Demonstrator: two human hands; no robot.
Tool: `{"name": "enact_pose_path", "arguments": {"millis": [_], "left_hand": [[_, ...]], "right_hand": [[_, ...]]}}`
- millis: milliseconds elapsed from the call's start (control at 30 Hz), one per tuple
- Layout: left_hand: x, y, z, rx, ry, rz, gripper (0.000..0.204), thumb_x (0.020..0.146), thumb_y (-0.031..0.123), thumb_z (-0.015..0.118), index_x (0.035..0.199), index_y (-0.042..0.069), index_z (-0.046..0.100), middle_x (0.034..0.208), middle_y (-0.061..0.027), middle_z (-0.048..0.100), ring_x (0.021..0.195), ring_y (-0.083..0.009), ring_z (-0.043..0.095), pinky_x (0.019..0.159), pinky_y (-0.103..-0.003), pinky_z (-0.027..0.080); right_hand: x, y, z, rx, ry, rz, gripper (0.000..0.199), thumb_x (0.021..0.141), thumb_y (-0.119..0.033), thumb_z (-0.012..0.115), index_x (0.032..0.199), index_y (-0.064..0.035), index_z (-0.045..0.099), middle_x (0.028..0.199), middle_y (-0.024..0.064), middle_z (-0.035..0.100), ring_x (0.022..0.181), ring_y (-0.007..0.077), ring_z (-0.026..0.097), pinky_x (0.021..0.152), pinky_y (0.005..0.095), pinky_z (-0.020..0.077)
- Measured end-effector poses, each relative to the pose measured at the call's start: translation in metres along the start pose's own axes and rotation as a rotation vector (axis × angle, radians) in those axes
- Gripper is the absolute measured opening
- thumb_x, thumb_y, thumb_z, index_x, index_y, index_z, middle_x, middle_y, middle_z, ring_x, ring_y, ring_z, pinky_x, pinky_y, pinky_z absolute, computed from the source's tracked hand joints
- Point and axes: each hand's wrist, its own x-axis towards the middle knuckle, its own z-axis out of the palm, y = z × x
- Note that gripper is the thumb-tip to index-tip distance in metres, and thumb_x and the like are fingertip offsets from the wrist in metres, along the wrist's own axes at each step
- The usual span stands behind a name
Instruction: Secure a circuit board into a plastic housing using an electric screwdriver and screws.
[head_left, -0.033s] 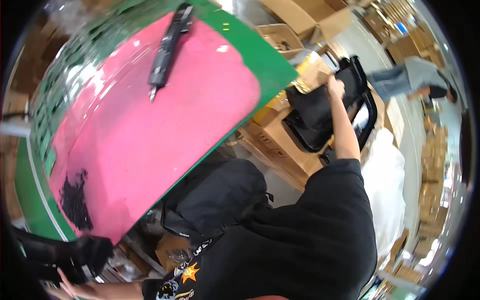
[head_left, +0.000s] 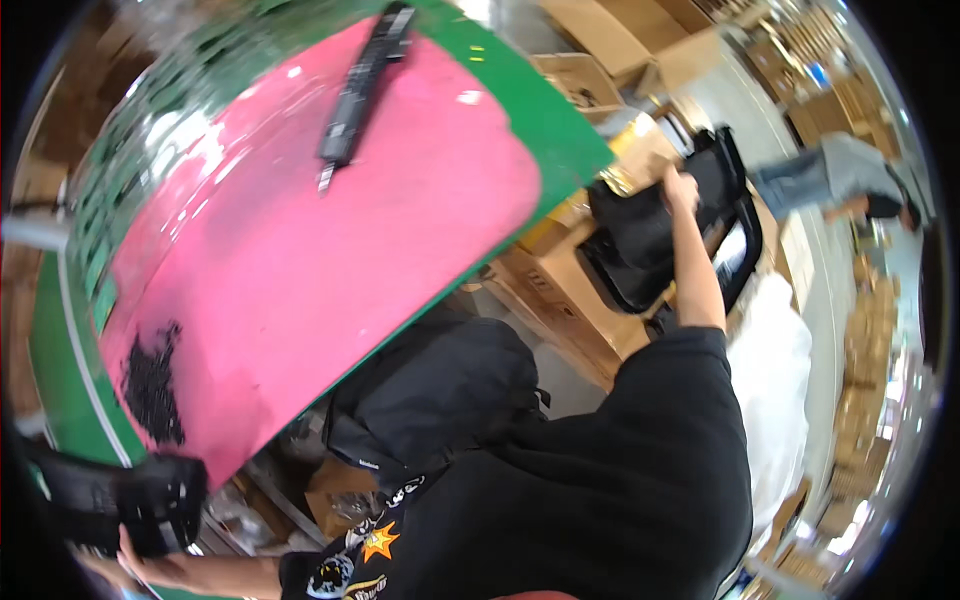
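Note:
My left hand [head_left: 140, 562] is at the lower left edge, its fingers against a black molded plastic part [head_left: 165, 505] by the table corner. Some of that grip is hidden behind the part. Out to the right, my right hand [head_left: 680, 188] is closed on the edge of another black molded plastic part [head_left: 635, 225], which lies with similar black pieces on a cardboard box [head_left: 560, 290]. A black electric screwdriver [head_left: 355, 105] lies on the pink mat [head_left: 400, 210]. Small black screws [head_left: 152, 390] form a pile on the mat's near left corner.
The green table [head_left: 560, 150] borders the mat. A black backpack [head_left: 430, 395] sits between table and my body. White plastic wrapping [head_left: 770, 370] lies at my right, open cartons [head_left: 640, 45] stand beyond. Another person [head_left: 840, 180] bends over at the far right.
The view has shifted slightly, so the table and boxes appear a little farther right and lower. The left-hand part has moved slightly left. My right hand keeps its grip.

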Motion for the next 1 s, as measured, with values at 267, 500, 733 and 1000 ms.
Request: {"name": "enact_pose_path", "arguments": {"millis": [267,500,733,1000], "left_hand": [[0.016,0.013,-0.043,-0.267,0.054,-0.443,0.018,0.08,0.016,0.069,0.093,0.002,0.067,0.089,-0.0103,0.07,0.085,-0.0248,0.069,0.077,-0.04,0.058],[0.069,-0.056,-0.098,-0.522,0.089,-0.53,0.035,0.092,0.025,0.068,0.12,0.005,0.06,0.116,-0.0104,0.067,0.105,-0.0274,0.063,0.094,-0.046,0.05],[0.081,-0.075,-0.059,-0.224,0.538,-0.179,0.05,0.083,0.015,0.076,0.122,-0.005,0.053,0.121,-0.0188,0.059,0.114,-0.0277,0.057,0.103,-0.041,0.046],[-0.014,-0.008,0.145,0.212,-0.378,0.291,0.04,0.098,0.009,0.055,0.135,-0.006,0.053,0.134,-0.0148,0.059,0.129,-0.0209,0.052,0.11,-0.031,0.036]], "right_hand": [[0.053,0.031,0.045,-0.129,-0.374,-0.211,0.081,0.076,-0.069,0.065,0.109,0.005,0.071,0.099,0.0214,0.073,0.08,0.0324,0.072,0.07,0.0438,0.0566],[0.054,0.012,0.011,0.547,-0.533,-0.139,0.032,0.082,-0.026,0.068,0.059,-0.01,0.051,0.052,-0.0007,0.045,0.038,0.0132,0.042,0.036,0.0322,0.0299],[0.02,-0.017,-0.115,0.775,-0.366,-0.341,0.035,0.095,-0.034,0.066,0.091,0.0009,0.065,0.086,0.0045,0.067,0.075,0.013,0.06,0.068,0.0311,0.0524],[-0.146,-0.065,-0.201,0.337,-0.051,-1.046,0.019,0.104,-0.016,0.053,0.108,0.0028,0.052,0.091,0.0134,0.058,0.077,0.0182,0.051,0.068,0.0315,0.0454]]}}
